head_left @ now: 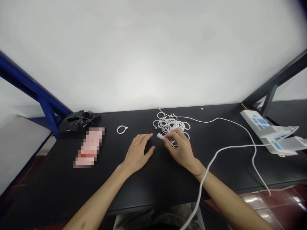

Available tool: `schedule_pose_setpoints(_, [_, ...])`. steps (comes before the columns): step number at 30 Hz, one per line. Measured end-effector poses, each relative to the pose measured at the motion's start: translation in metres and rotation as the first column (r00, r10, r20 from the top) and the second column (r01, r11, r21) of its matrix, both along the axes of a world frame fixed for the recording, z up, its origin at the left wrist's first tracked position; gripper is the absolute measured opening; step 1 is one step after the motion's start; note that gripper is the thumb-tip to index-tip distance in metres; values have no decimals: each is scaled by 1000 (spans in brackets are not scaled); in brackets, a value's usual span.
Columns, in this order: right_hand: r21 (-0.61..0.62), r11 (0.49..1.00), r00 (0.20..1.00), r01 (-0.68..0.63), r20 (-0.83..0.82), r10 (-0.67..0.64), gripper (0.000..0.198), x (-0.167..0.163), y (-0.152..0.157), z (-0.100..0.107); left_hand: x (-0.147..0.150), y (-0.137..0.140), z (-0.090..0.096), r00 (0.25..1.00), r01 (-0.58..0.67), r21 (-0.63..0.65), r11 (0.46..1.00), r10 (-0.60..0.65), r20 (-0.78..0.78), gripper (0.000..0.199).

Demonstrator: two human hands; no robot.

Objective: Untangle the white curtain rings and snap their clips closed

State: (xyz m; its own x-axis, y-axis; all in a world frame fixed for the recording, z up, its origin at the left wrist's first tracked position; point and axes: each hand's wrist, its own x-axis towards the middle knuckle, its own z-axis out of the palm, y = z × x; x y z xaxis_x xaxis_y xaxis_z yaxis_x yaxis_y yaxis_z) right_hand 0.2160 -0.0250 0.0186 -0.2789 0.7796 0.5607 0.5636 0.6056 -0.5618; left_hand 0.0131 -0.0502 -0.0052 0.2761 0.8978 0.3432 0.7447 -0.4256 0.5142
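On the black table (59,179), I see my right hand (181,147) pinching a white ring (160,136) beside the heap of rings (170,125); my left hand (138,153) lies flat, fingers loosely spread. Tangled neighbours could drag along, I judge.

A plain workbench station in a workshop or small assembly room.

A matte black surface (59,191) stands against a bare white wall (153,48). Metal frame struts rise at both sides, blue (28,86) at the upper left of the frame, dark grey (275,83) at the upper right. A white power strip (271,132) lies at the right edge, its white cable (230,147) trailing across. A heap of white plastic rings (169,125) sits centre. Glossy red-brown floor tiles (275,199) show at the lower right.
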Motion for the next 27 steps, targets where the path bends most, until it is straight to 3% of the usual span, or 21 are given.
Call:
schedule_pose_setpoints(3, [-106, 990, 994, -90, -71, 83, 5, -7, -6, 0, 4, -2, -2, 1000, 4, 13, 1000, -4, 0, 50])
schedule_pose_setpoints(8, [-141, 973, 982, -184, -66, 176, 7, -12, -7, -6, 4, -4, -4, 999, 48, 33, 998, -48, -4, 46])
schedule_pose_setpoints(12, [-127, 977, 984, -169, -73, 161, 7, -12, -3, -11, 1, -5, 1, 991, 98, -6, 995, -97, 88, 43])
schedule_pose_setpoints(18, [-129, 981, 988, -147, -64, 139, 10, -10, 0, -12, -2, -4, 7, 953, 239, -157, 958, -201, 225, 62])
schedule_pose_setpoints(23, [-117, 969, 975, -217, -82, 208, 11, -9, 0, -14, -2, -4, 6, 949, 224, -182, 957, -172, 264, 57])
schedule_pose_setpoints(27, [-129, 971, 979, -201, -55, 196, 12, -9, 1, -14, -1, -3, 6, 959, 188, -166, 968, -145, 244, 48])
